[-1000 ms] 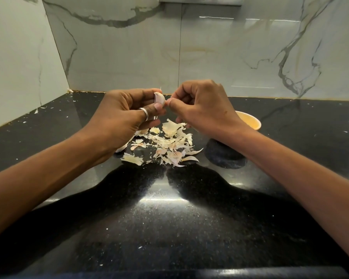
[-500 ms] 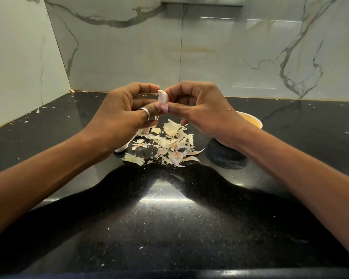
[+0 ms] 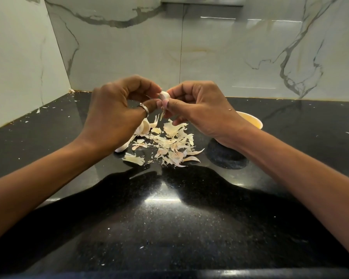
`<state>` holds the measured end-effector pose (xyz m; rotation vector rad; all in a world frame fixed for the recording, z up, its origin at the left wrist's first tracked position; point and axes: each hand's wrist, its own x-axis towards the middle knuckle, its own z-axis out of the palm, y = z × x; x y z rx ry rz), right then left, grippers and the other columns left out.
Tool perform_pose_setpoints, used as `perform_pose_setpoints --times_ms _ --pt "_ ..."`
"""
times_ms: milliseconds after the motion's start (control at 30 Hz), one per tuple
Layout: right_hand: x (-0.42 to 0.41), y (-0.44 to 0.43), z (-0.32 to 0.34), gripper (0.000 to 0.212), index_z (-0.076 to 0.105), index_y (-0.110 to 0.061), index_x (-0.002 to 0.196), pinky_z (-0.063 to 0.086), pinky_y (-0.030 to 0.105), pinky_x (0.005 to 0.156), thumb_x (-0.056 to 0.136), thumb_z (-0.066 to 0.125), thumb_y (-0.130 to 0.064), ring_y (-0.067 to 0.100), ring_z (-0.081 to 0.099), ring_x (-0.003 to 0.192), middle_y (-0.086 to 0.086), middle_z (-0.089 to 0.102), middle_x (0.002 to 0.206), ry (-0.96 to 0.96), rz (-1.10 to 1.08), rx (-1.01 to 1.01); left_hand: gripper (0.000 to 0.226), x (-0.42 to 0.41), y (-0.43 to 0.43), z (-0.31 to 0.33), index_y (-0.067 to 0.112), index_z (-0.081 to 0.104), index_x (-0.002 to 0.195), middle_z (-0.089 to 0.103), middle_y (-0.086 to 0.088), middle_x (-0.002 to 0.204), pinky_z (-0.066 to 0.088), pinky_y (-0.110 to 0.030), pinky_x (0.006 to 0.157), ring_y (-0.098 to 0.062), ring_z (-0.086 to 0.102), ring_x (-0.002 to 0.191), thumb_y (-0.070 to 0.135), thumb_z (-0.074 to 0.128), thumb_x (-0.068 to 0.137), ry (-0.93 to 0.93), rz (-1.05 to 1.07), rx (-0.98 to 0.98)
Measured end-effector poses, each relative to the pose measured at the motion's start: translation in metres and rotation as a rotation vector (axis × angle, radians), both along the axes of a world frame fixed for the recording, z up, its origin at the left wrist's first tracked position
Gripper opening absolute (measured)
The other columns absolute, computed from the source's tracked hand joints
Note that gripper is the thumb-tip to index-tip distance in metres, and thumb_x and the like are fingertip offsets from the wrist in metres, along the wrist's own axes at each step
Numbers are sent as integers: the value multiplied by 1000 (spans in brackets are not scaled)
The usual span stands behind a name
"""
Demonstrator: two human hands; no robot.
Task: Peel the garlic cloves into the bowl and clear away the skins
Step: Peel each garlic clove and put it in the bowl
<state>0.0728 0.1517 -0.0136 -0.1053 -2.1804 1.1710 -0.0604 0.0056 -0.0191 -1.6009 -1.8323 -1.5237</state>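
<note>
Since half a second ago, the left hand [image 3: 113, 117] has lifted its first finger a little higher. The garlic clove [image 3: 165, 95] was standing up then and now leans over to the right. A thin strip of skin [image 3: 162, 114] now hangs down under the clove, and it did not show before. Both hands have stayed in almost the same spot above the black counter [image 3: 169, 228]. The left hand has its fingers curled, and its thumb and first finger pinch the left side of the clove. A ring [image 3: 143, 109] shows on this hand. Under this hand a few more cloves [image 3: 144, 127] lie on the counter, partly hidden. The clove being peeled is up in the air between the two hands, right over the pile of skins [image 3: 169, 142]. It is small, pale and whitish, and the strip hanging under it is half torn off. The pile is made of thin cream flakes spread loosely on the counter. The right hand [image 3: 201, 113] has curled fingers too, and its thumb and first finger pinch the right side of the clove. The thumb presses on the top of the strip. Behind the right wrist sits the bowl [image 3: 252, 120], and only part of its yellow rim shows. I cannot tell what is inside it.
</note>
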Motion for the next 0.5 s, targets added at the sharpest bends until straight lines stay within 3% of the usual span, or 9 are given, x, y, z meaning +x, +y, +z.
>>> perform_pose_setpoints --times_ms 200,500 --pt "0 1 -1 15 75 0 105 63 34 73 94 73 -10 32 76 82 18 77 91 -3 -3 81 12 -2 -2 1 26 75 99 72 19 91 53 -12 79 4 70 83 26 78 88 87 29 -3" --pt "-3 5 -5 12 75 -2 102 64 47 75 94 74 -12 22 77 74 9 77 83 -59 -65 278 14 -9 -1 -1 18 78 97 74 7 88 52 -11 76 -3 69 80 24 80 85 186 39 -58"
